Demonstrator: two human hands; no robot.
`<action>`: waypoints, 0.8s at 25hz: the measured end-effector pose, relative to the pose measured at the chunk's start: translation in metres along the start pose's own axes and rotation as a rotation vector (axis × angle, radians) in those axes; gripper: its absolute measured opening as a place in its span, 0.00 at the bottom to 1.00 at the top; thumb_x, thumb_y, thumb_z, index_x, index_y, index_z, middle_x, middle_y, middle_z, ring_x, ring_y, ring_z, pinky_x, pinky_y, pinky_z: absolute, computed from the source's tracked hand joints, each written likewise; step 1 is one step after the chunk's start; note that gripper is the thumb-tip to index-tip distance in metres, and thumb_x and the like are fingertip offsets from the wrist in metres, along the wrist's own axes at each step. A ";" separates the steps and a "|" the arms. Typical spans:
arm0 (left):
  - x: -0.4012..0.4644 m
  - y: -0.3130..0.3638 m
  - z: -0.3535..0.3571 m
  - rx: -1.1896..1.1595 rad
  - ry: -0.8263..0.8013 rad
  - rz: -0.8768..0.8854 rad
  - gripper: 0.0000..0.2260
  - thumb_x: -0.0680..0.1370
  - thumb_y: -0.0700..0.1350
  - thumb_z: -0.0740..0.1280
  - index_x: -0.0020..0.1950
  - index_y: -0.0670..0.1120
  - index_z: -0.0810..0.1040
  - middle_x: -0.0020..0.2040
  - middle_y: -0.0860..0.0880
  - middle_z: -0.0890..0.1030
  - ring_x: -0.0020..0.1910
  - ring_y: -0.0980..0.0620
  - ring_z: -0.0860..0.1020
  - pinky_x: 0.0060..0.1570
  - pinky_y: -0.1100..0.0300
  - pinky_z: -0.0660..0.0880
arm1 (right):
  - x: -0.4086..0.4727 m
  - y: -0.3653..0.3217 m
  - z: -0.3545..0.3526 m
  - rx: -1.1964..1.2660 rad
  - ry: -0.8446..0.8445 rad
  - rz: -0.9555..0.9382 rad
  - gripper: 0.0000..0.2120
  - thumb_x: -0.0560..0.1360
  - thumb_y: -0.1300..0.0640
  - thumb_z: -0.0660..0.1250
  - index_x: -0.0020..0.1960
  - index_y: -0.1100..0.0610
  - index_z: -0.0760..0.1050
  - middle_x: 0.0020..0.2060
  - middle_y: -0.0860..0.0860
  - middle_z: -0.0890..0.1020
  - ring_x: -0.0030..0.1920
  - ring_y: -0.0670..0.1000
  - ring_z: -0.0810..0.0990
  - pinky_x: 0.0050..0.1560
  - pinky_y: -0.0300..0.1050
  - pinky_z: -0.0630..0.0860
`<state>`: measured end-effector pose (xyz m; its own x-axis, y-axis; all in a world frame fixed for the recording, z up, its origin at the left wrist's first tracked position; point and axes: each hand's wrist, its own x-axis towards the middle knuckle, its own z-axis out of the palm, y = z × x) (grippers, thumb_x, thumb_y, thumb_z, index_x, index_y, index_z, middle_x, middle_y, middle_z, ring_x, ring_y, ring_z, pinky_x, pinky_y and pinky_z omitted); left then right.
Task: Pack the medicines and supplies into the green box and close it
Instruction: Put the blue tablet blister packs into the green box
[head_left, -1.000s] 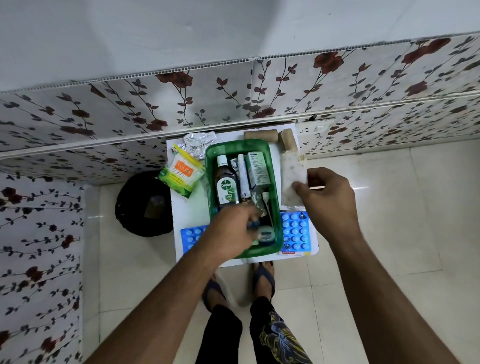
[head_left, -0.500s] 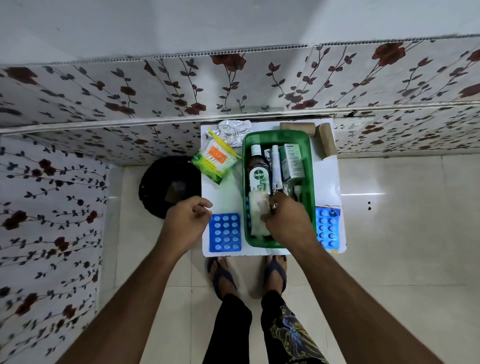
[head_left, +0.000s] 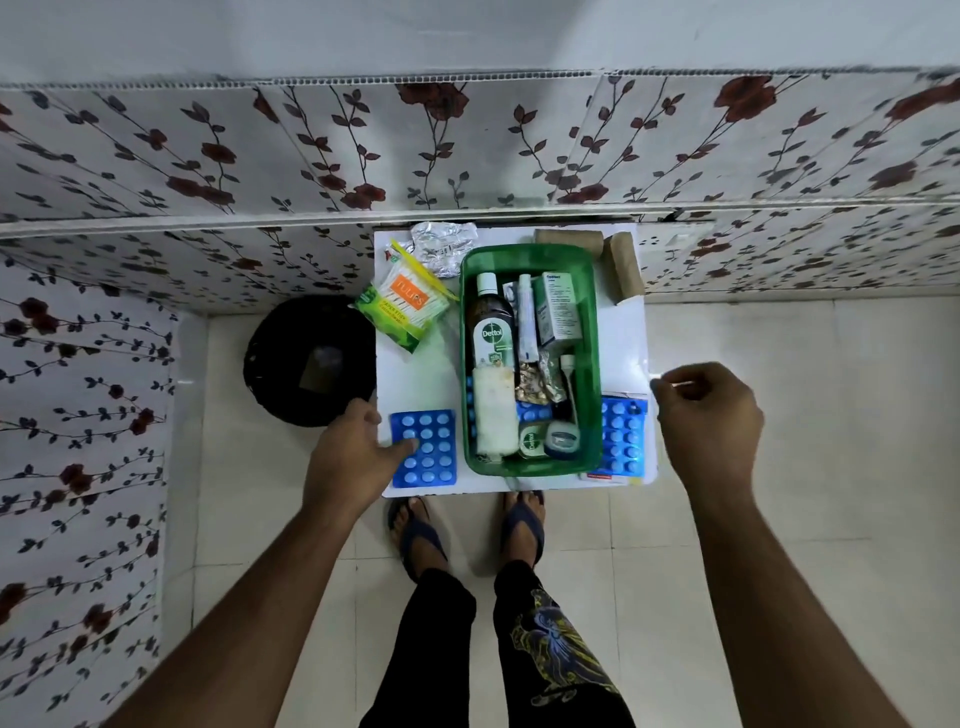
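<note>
The green box stands open on the small white table. It holds a Dettol bottle, a tube, a carton, a white gauze pack, foil strips and small jars. My left hand rests with its thumb on a blue blister pack lying flat to the left of the box. My right hand hovers off the table's right edge, fingers loosely curled and empty, beside a second blue blister pack.
A cotton bud packet and a silver foil strip lie at the table's back left. Two brown rolls lie at the back right. A black round bin stands on the floor to the left. My feet are under the table's front edge.
My right hand left the white gauze pack in the box and drew back to the right, off the table. My left hand reached onto the left blue blister pack.
</note>
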<state>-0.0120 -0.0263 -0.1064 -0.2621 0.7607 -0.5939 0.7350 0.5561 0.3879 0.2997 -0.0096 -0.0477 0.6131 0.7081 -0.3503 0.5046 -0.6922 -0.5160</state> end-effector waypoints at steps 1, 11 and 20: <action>-0.002 0.000 0.005 0.017 -0.021 -0.028 0.24 0.67 0.55 0.77 0.54 0.46 0.71 0.48 0.47 0.79 0.47 0.45 0.78 0.43 0.53 0.72 | 0.006 0.017 0.001 -0.038 -0.049 0.058 0.11 0.72 0.53 0.71 0.51 0.56 0.79 0.38 0.49 0.82 0.44 0.55 0.82 0.42 0.43 0.68; -0.002 0.015 0.027 0.057 0.054 -0.066 0.25 0.65 0.55 0.78 0.54 0.46 0.73 0.52 0.47 0.81 0.51 0.44 0.80 0.45 0.51 0.76 | 0.018 0.060 0.039 -0.133 -0.243 0.156 0.25 0.67 0.49 0.77 0.59 0.54 0.72 0.47 0.52 0.82 0.42 0.52 0.78 0.36 0.44 0.69; -0.003 0.017 0.017 -0.241 0.050 -0.036 0.18 0.67 0.40 0.78 0.46 0.45 0.70 0.36 0.51 0.77 0.38 0.45 0.77 0.34 0.57 0.70 | 0.025 0.065 0.025 0.148 -0.276 0.251 0.16 0.67 0.59 0.79 0.47 0.58 0.73 0.45 0.55 0.82 0.44 0.56 0.81 0.38 0.44 0.74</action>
<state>0.0122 -0.0249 -0.1096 -0.3209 0.7512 -0.5768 0.5561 0.6424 0.5273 0.3327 -0.0336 -0.1101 0.5097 0.5446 -0.6660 0.2548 -0.8349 -0.4878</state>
